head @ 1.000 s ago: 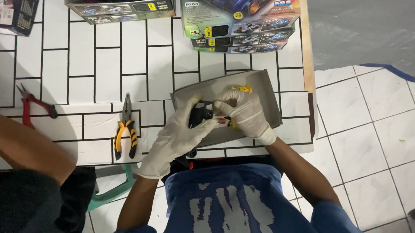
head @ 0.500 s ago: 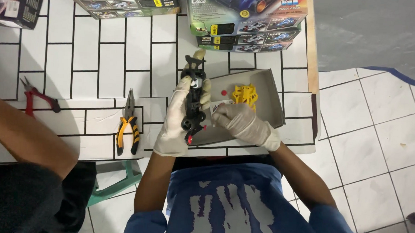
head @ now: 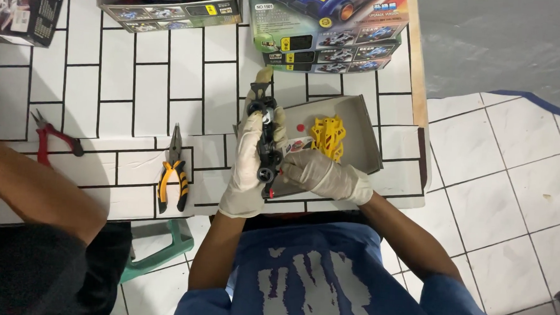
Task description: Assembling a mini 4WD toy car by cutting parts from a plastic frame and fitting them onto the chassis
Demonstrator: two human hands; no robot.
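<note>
left hand (head: pixel 248 159) holds toy car chassis (head: pixel 265 141) lengthwise, nose away.

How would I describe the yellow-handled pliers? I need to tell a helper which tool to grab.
On the white tiled table, look left of the white-gloved left hand holding the black toy car chassis. The yellow-and-black-handled pliers lie there, jaws pointing away. The red-handled cutters farther left are the only other tool; go by handle colour.
</note>
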